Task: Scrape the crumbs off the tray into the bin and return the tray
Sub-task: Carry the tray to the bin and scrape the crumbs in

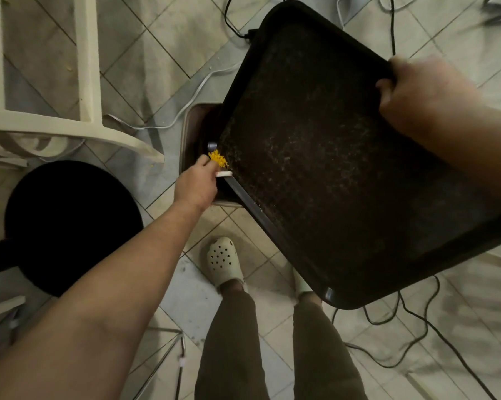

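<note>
Tiled floor below. Right hand (416, 102) is gripping the dark rectangular tray (315, 168), tilted over the grey bin (190, 131); left hand (197, 184) is pinching a white-handled scraper (224, 174) beside yellow crumbs (218, 158) at the tray's lower edge.

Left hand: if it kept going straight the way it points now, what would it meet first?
The left hand points up and right at the yellow crumbs on the tray edge. Crumbs first, then the tray's rim; depth is unclear.

Bare forearms, no sleeves; olive-brown trousers (232, 342); a cream perforated clog (223, 262) on the left foot.
</note>
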